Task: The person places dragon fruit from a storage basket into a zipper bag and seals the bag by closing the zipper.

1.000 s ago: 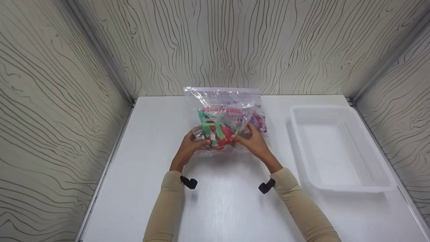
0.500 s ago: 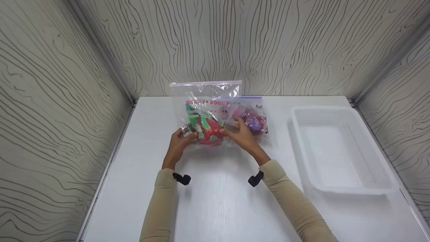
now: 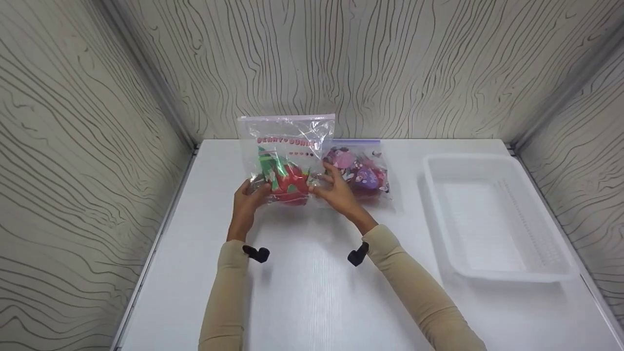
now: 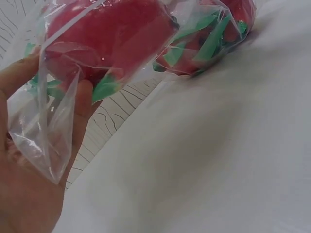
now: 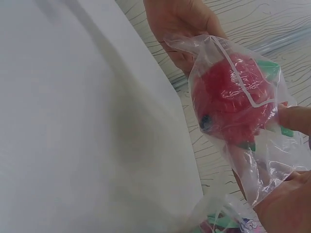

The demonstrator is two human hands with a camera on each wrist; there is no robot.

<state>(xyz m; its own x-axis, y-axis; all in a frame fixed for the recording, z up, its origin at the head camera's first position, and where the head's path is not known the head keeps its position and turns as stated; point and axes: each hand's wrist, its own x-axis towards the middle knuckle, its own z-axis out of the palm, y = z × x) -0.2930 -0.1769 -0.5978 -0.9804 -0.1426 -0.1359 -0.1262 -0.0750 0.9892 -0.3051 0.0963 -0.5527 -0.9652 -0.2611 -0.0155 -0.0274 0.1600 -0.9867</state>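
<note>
In the head view a clear slider zip bag [image 3: 287,129] with pink lettering stands upright, holding a red fruit-shaped thing [image 3: 292,190] with green leaf shapes. My left hand [image 3: 247,202] grips its lower left corner, the thumb in front. At the lower right corner my right hand [image 3: 340,195] pinches the plastic. Both wrist views show the bag's underside raised over the table, with the plastic bunched between fingers and thumb. Close to the right hand lies a second zip bag [image 3: 363,178], with a purple zip, printed pictures and red and green contents.
A white plastic basket [image 3: 512,277] stands on the right of the white table [image 3: 312,302]. Wood-patterned panels [image 3: 341,63] enclose the table at the back and both sides.
Both hands have carried the pink-lettered bag left and slightly back, off the second bag it overlapped. More of the second bag now shows. The basket stays in place.
</note>
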